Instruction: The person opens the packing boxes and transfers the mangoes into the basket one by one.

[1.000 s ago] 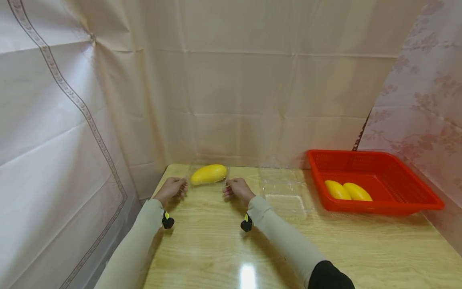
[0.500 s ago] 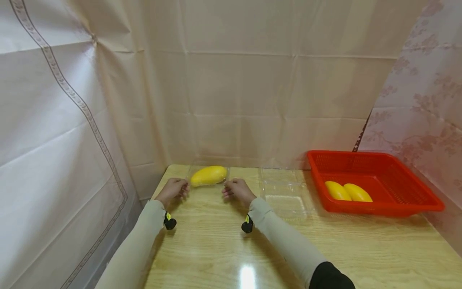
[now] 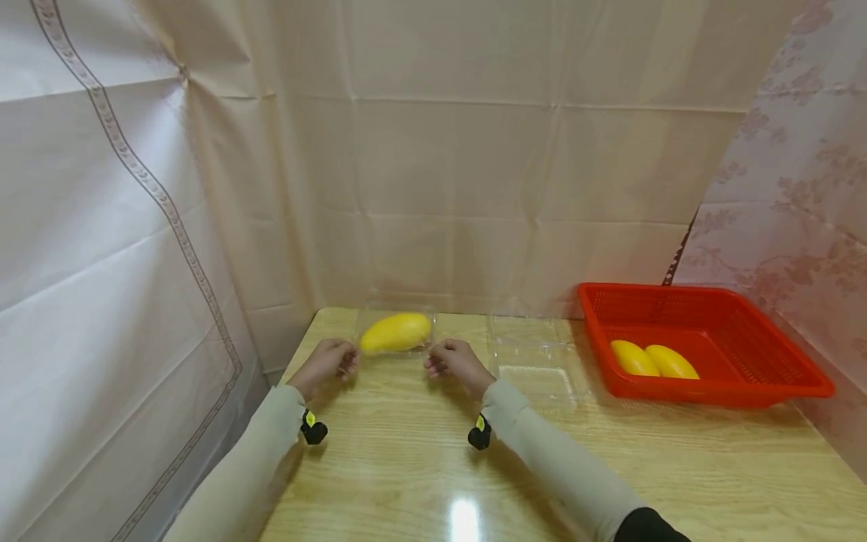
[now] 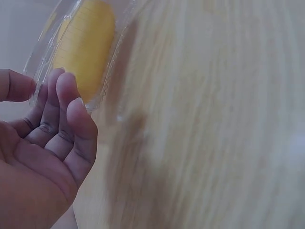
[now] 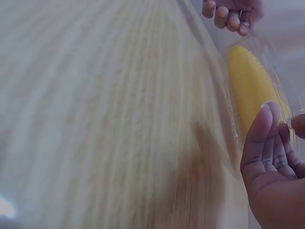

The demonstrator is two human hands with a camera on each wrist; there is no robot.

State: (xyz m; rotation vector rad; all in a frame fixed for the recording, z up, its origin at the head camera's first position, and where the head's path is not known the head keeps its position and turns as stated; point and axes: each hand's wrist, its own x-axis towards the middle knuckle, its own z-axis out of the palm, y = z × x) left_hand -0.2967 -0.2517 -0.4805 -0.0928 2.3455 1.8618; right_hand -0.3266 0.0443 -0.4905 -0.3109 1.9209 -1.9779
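A yellow mango (image 3: 396, 333) lies inside a clear plastic clamshell box (image 3: 369, 318) at the back left of the table. At the box's near left corner is my left hand (image 3: 330, 363); in the left wrist view its thumb (image 4: 16, 86) and curled fingertips pinch the plastic edge. My right hand (image 3: 457, 363) pinches the near right corner the same way, its thumb (image 5: 299, 125) meeting the fingers at the rim in the right wrist view. Clear plastic shows over the mango in both wrist views.
Right of the right hand, another clear clamshell box (image 3: 535, 376) lies opened out flat. A red plastic basket (image 3: 711, 388) farther right holds two more mangoes (image 3: 670, 362). Cloth hangs behind the wooden table (image 3: 393, 467) and along both sides.
The box with the mango has shifted slightly to the right. Both hands have moved a little with it, the right one drifting right and nearer to me.
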